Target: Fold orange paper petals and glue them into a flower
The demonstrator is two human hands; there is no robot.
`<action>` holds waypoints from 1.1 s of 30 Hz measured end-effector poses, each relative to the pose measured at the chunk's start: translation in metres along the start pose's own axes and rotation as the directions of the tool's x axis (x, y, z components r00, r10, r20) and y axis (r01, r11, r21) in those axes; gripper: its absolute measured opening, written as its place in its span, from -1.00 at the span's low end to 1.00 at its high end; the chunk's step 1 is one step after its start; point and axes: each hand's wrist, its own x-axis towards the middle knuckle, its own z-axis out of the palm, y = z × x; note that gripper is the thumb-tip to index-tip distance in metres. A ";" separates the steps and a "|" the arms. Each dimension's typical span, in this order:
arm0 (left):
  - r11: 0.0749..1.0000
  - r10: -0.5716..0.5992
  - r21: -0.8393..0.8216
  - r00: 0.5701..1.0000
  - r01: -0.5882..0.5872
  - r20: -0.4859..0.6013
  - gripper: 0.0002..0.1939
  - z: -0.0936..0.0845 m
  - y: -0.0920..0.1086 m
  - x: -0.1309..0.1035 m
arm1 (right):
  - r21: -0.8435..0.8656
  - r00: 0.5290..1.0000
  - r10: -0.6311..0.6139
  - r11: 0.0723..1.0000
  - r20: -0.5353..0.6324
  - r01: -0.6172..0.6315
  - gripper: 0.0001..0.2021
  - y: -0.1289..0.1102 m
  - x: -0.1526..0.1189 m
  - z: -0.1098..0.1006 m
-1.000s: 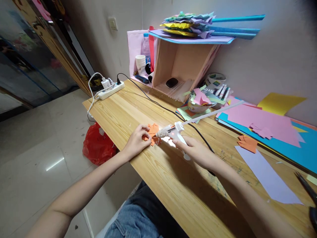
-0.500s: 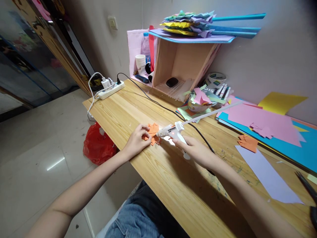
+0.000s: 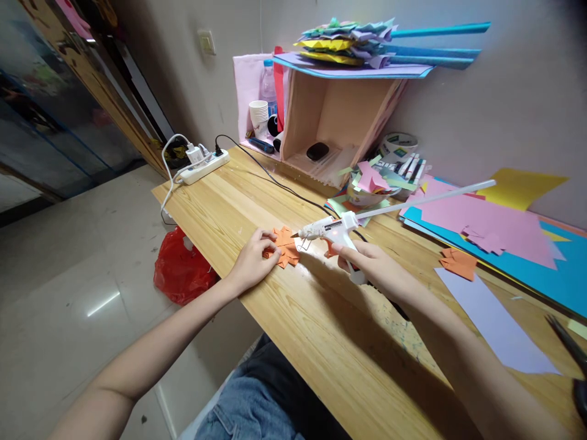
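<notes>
Near the front edge of the table, an orange folded paper flower point(image 3: 288, 249) lies on the wood. My left hand point(image 3: 255, 256) is closed on its left side, fingers bent over the paper and hiding part of it. My right hand point(image 3: 373, 266) is wrapped round the handle of a white hot glue gun point(image 3: 332, 231). The gun's nozzle points left, just above the flower's right side, and its wire stand hangs below. A long clear glue stick point(image 3: 426, 198) sticks out of the gun's back.
A white power strip point(image 3: 204, 168) sits at the far left. Behind are a pink box shelf point(image 3: 353, 113), a bowl of paper scraps point(image 3: 364, 197) and stacked coloured paper point(image 3: 486, 226). An orange folded piece point(image 3: 458, 264), a purple sheet point(image 3: 495, 321) and scissors point(image 3: 568, 345) lie right.
My right hand has lifted the glue gun and drawn it to the right, its nozzle coming off the middle of the flower. My left hand has stayed in place.
</notes>
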 end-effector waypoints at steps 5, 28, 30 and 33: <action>0.999 -0.031 0.018 1.000 0.031 0.006 -0.83 0.001 0.001 0.004 | 0.022 1.000 0.000 1.000 -0.001 0.000 -0.62 -0.001 -0.001 -0.004; 0.994 -0.073 0.082 0.996 0.068 0.056 -0.96 -0.004 0.006 0.014 | -0.062 0.940 -0.247 0.969 -0.235 0.239 -0.63 0.028 0.042 0.012; 0.994 -0.060 0.094 0.996 0.054 0.061 -0.95 -0.004 0.007 0.014 | -0.113 0.871 -0.391 0.920 -0.298 0.375 -0.69 0.026 0.062 0.020; 0.994 -0.020 0.108 0.998 0.014 0.055 -0.97 -0.005 0.009 0.013 | -0.284 0.766 -0.565 0.822 -0.306 0.493 -0.76 0.021 0.095 0.030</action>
